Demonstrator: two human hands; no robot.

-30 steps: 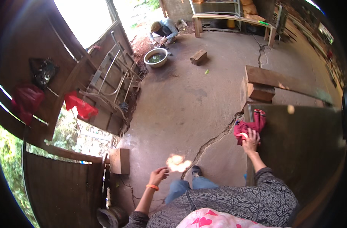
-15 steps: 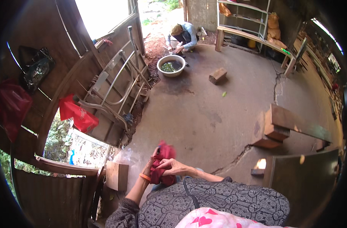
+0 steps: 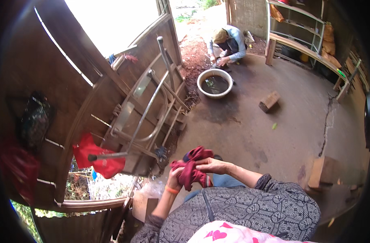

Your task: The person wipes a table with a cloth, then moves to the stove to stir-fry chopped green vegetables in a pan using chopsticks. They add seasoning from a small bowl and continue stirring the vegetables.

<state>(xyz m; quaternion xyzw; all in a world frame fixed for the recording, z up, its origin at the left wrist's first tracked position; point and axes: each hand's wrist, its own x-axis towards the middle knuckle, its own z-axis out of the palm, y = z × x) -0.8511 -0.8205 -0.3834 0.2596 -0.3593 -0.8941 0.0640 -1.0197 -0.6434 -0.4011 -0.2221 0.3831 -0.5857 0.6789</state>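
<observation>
A dark red cloth [image 3: 188, 174] is bunched up in front of my body, between my two hands. My left hand [image 3: 175, 178], with an orange band at its wrist, is closed round the cloth's left side. From the right, my right hand [image 3: 213, 165] pinches the cloth's upper part between thumb and fingers. One lower corner of the cloth shows a pale striped edge. Folds hide some of my fingertips, and the cloth's full shape cannot be made out.
Ahead, a co-worker [image 3: 229, 42] squats behind a round basin [image 3: 200, 86] of dark water. A wooden block [image 3: 269, 101] lies on the concrete floor. Metal chair frames [image 3: 146, 111] lean on the left wall near a red bag [image 3: 85, 152]. A wooden bench [image 3: 302, 47] stands back right.
My view has swung left, so the room appears shifted right. The cloth is spread wider between my hands, and my right hand has moved up along it.
</observation>
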